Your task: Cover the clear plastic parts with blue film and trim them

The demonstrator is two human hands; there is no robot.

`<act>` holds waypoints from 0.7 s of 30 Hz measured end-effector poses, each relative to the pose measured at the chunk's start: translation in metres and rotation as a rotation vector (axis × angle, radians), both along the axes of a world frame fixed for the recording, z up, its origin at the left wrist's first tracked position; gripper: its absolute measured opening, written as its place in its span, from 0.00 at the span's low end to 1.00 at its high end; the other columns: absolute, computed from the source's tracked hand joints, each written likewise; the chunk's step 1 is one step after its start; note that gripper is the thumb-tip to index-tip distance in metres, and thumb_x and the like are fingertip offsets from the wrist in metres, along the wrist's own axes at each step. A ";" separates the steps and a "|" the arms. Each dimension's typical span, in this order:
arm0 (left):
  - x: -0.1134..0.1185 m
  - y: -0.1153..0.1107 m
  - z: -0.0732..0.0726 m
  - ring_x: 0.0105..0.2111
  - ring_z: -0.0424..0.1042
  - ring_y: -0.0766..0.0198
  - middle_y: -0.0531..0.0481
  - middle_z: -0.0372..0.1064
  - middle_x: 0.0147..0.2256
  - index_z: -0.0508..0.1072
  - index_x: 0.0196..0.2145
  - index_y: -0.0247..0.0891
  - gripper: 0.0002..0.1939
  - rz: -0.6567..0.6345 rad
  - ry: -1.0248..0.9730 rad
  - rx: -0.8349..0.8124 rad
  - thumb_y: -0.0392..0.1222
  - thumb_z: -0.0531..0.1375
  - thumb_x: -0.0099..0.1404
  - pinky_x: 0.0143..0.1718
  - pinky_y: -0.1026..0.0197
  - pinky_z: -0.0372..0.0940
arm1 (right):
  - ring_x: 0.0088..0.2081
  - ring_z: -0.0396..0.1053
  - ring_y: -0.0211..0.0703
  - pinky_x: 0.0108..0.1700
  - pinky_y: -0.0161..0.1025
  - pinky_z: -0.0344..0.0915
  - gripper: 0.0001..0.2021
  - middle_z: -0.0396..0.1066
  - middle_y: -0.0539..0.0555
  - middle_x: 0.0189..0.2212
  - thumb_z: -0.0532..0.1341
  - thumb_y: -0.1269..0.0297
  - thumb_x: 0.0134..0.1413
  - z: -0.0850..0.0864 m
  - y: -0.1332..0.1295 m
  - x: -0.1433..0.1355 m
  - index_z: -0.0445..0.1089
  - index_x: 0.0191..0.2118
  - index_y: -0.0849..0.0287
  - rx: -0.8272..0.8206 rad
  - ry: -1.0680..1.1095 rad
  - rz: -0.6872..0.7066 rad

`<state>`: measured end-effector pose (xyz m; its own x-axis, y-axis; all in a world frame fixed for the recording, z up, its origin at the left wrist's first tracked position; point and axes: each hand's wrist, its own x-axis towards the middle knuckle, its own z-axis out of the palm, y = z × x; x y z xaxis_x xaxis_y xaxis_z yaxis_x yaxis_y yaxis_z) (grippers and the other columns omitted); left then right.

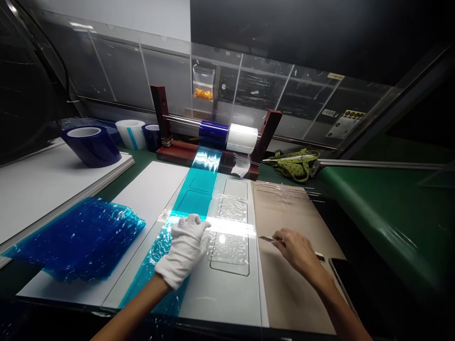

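Observation:
My left hand (188,246), in a white glove, rests over a strip of teal-blue film (194,201) with its fingers curled in. Whether anything is pinched under those fingers is hidden. The film runs down from a dark blue roll (213,132) across a pale board (227,293) with dark outlined rectangles. My bare right hand (295,248) grips a slim craft knife (266,238), its blade pointing left over the brown sheet (287,293). Between the hands, clear film pieces (231,237) lie wrinkled on the outlines.
A dark red stand (268,142) holds the blue roll and a white roll (242,137). At left are a stack of blue film sheets (92,237), a loose blue roll (92,147) and white boards (42,189). A phone (350,282) and green pouch (295,165) lie right.

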<state>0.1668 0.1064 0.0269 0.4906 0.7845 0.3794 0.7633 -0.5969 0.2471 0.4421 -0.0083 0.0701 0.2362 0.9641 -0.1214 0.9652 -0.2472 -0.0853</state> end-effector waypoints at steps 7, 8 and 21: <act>-0.004 -0.046 -0.016 0.46 0.64 0.50 0.46 0.66 0.44 0.73 0.41 0.48 0.18 -0.103 0.067 0.023 0.51 0.66 0.52 0.46 0.47 0.55 | 0.37 0.70 0.48 0.37 0.39 0.57 0.10 0.75 0.56 0.33 0.55 0.63 0.56 -0.019 -0.028 -0.039 0.73 0.32 0.57 -0.041 0.288 -0.058; -0.003 -0.050 -0.021 0.46 0.64 0.50 0.46 0.66 0.45 0.72 0.42 0.48 0.19 -0.115 0.068 0.037 0.52 0.66 0.52 0.46 0.48 0.55 | 0.38 0.70 0.48 0.38 0.39 0.57 0.10 0.74 0.56 0.33 0.55 0.62 0.56 -0.021 -0.028 -0.040 0.73 0.32 0.58 -0.041 0.339 -0.057; 0.002 -0.039 -0.034 0.40 0.68 0.58 0.46 0.72 0.41 0.74 0.43 0.48 0.11 -0.149 0.031 0.278 0.38 0.58 0.63 0.40 0.55 0.61 | 0.27 0.63 0.37 0.27 0.32 0.57 0.20 0.65 0.50 0.23 0.56 0.48 0.53 -0.028 -0.026 -0.029 0.69 0.29 0.62 -0.131 0.917 -0.011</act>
<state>0.1685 0.0673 -0.0069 0.6071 0.5713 0.5522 0.6670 -0.7441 0.0366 0.4133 -0.0345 0.0426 0.0032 0.9278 -0.3731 0.5316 -0.3176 -0.7852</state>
